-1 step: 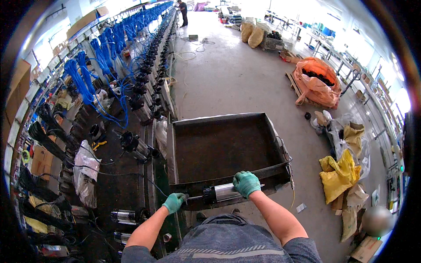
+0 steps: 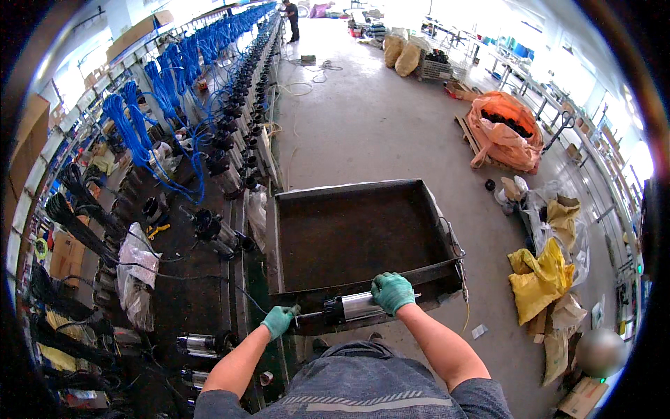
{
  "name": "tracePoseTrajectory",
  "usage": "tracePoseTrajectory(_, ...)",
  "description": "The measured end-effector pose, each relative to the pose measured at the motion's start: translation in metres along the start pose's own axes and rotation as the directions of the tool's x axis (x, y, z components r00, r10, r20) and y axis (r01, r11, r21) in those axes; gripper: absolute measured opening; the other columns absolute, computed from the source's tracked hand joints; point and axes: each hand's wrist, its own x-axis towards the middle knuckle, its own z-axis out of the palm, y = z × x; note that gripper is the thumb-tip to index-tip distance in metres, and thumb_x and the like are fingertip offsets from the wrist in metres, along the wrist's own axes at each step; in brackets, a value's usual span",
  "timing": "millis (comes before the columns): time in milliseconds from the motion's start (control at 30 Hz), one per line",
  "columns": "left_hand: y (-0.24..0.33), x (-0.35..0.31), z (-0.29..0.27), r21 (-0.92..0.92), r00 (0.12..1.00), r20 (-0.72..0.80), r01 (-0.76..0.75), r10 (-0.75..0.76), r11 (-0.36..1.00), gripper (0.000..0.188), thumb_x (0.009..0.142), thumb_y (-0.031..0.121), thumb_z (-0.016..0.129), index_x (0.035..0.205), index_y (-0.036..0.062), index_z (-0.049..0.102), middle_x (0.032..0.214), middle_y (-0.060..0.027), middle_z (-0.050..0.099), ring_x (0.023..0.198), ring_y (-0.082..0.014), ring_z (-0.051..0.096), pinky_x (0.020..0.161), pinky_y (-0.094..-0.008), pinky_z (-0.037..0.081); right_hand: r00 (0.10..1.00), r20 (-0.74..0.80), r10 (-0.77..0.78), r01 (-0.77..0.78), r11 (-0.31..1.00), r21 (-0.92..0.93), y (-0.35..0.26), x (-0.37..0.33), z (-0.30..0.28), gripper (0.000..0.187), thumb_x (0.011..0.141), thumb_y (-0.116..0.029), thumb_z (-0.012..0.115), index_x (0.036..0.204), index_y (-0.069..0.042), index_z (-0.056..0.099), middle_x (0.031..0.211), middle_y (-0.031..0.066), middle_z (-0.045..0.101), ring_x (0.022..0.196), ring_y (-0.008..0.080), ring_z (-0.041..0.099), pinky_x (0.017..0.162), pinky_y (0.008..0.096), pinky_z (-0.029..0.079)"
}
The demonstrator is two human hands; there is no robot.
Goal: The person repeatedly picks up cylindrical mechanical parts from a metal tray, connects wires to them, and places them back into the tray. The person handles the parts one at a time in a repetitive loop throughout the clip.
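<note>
A silver cylindrical pump [image 2: 359,306] with a black ribbed end lies on its side along the near edge of a dark metal tray [image 2: 436,274]. My right hand [image 2: 393,292], in a green glove, is closed over the pump's silver body from above. A thin metal rod [image 2: 311,315] with a short crosspiece sticks out from the pump's black end to the left. My left hand [image 2: 280,320], also gloved in green, is closed at the rod's outer end; its fingertips are partly hidden. A dark cable [image 2: 246,293] runs from the bench to my left hand.
Left of me, a long bench [image 2: 202,293] carries more pumps [image 2: 218,234], black cable coils [image 2: 77,223], blue cable bundles [image 2: 125,126] and a plastic bag [image 2: 138,265]. An orange sack [image 2: 506,143] and yellow bag [image 2: 541,283] stand at right. A person [image 2: 290,21] stands far off.
My left hand has shifted very slightly up and to the right at the rod's end. My right hand and the pump stay in place.
</note>
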Motion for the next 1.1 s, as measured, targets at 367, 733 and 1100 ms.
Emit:
tracePoseTrajectory(367,-0.001,-0.031,0.012,0.223,0.827,-0.156,-0.503,0.540,0.835,0.026,0.091,0.009,0.077,0.116,0.0037,0.073,0.107,-0.0135,0.072,0.103,-0.0270,0.071,0.094,-0.0355,0.055,1.000,-0.007,0.012,-0.012,1.000,0.014,0.002,0.000,0.001,0.026,0.094,-0.033,0.060,0.094,-0.009,0.071,0.100,0.0154,0.072,0.097,0.0366,0.067,0.087,0.0488,0.055)
tracePoseTrajectory(733,-0.012,-0.029,0.024,-0.529,0.998,-0.067,-0.031,-0.005,0.848,0.031,0.104,0.031,0.063,0.122,0.0059,0.061,0.097,-0.0018,0.062,0.092,-0.0128,0.056,0.082,-0.0313,0.050,0.990,-0.140,-0.034,0.042,0.998,0.053,0.010,-0.003,0.018,0.021,0.093,-0.029,0.062,0.089,-0.010,0.069,0.091,0.0143,0.070,0.090,0.0371,0.066,0.080,0.0491,0.055)
tracePoseTrajectory(1100,-0.035,-0.004,0.023,-0.353,0.979,-0.149,0.082,-0.142,0.932,0.038,0.108,0.043,0.051,0.097,0.0118,0.069,0.074,0.0016,0.061,0.066,-0.0122,0.055,0.057,-0.0341,0.046,0.992,-0.110,-0.061,0.064,0.998,0.022,0.004,0.003,0.012,0.020,0.095,-0.028,0.062,0.094,-0.010,0.071,0.097,0.0128,0.071,0.093,0.0357,0.067,0.081,0.0490,0.055)
